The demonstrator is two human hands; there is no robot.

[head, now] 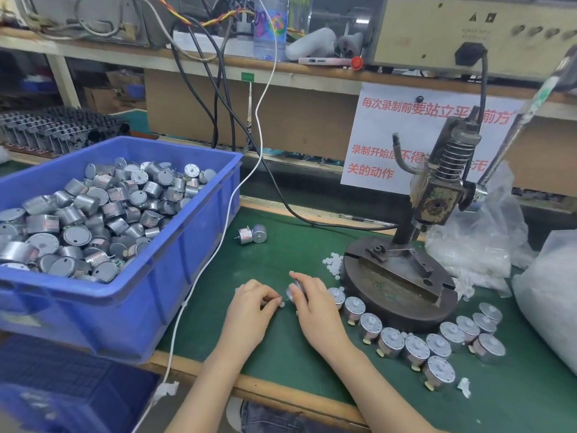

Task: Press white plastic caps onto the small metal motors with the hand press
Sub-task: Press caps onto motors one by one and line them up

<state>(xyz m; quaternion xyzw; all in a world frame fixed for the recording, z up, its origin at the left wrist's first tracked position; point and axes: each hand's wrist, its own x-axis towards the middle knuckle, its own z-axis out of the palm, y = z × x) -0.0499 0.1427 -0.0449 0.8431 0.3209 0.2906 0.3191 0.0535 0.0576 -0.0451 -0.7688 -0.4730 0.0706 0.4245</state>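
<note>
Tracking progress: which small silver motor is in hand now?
The silver metal motor gripped by the right hand, just left of the curved row standing untouched on the green mat.

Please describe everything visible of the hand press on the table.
The hand press stands upright on the green table, right of centre. It looks like dark, worn metal: a round base carrying a flat block, a column, a head with a coil spring and a long lever slanting up to the right. Loose white caps lie at its base on the left; capped motors curve around its front.
</note>
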